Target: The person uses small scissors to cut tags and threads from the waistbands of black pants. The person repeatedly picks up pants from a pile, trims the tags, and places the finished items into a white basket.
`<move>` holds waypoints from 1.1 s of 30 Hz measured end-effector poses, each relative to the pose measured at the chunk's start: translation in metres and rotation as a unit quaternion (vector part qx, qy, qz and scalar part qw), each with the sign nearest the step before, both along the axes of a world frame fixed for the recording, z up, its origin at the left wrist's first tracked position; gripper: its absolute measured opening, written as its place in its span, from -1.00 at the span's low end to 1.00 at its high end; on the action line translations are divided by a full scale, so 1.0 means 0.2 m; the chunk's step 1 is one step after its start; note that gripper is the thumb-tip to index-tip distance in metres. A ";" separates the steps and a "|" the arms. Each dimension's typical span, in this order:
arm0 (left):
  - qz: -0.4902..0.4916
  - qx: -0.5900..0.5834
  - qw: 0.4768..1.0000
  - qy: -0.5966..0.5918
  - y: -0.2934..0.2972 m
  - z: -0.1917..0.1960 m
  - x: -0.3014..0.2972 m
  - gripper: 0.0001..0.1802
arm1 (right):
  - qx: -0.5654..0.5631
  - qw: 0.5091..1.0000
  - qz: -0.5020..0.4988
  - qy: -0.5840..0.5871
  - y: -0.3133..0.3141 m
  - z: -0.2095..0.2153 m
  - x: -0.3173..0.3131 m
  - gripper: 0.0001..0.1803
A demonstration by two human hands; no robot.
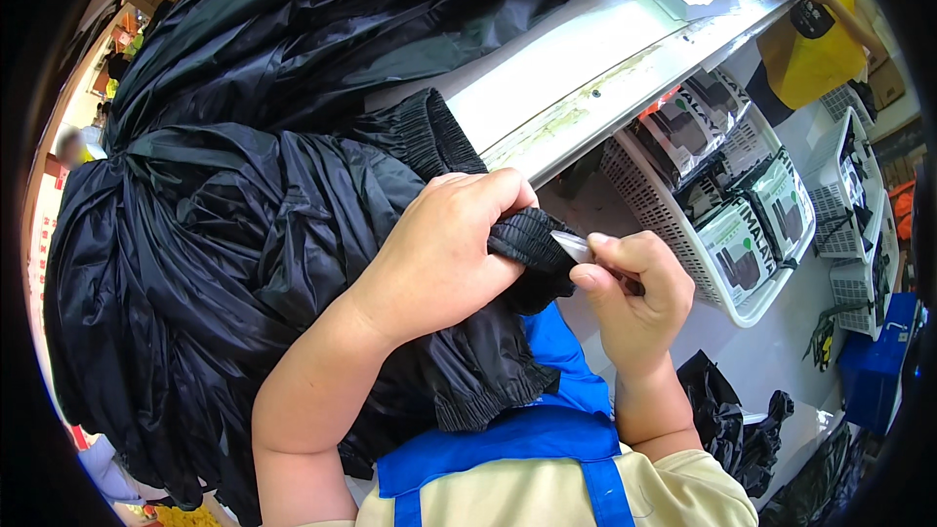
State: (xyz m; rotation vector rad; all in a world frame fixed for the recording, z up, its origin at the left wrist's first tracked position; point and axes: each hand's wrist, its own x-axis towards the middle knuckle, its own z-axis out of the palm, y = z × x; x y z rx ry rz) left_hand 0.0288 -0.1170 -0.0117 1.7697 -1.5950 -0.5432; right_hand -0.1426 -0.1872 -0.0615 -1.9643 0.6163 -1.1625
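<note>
My left hand is closed round a gathered elastic cuff of a shiny black garment, thumb and fingers pinching the ribbed band. Close by on the right, my right hand grips a small pointed silver metal tool; its tip lies against the cuff's edge, and the rest is hidden in my fingers. The black garments spread in a large crumpled heap over the table on the left. Another elastic cuff opens just beyond my left hand, and a gathered edge hangs near my blue apron.
The white table has a worn edge running diagonally. Beyond it on the right, a white plastic basket holds packaged goods, with more baskets behind. Black plastic bags and a blue box are on the floor. A person in yellow stands far right.
</note>
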 end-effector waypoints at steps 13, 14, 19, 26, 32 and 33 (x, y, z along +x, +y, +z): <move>0.011 -0.006 0.999 -0.033 0.01 0.00 -0.01 -0.75 | 0.006 0.999 0.039 -0.009 0.05 -0.03 0.03 -0.63; 0.011 -0.005 0.999 -0.034 0.01 0.00 -0.01 -0.75 | 0.009 0.999 0.043 -0.010 0.04 -0.04 0.03 -0.65; 0.006 -0.004 1.000 -0.021 0.00 0.01 -0.01 -0.76 | 0.211 0.964 0.052 -0.152 0.04 -0.10 0.00 -0.64; 0.019 -0.116 0.992 -0.041 0.02 0.02 0.00 -0.77 | 0.375 0.894 0.115 -0.216 -0.05 -0.20 0.01 -0.90; 0.050 -0.168 0.958 -0.227 0.06 0.05 -0.07 -0.36 | 0.415 0.880 0.122 -0.197 -0.10 -0.26 -0.01 -0.66; -0.019 -0.176 0.950 -0.258 0.07 0.06 -0.09 -0.44 | 0.434 0.871 0.128 -0.192 -0.10 -0.28 -0.02 -0.65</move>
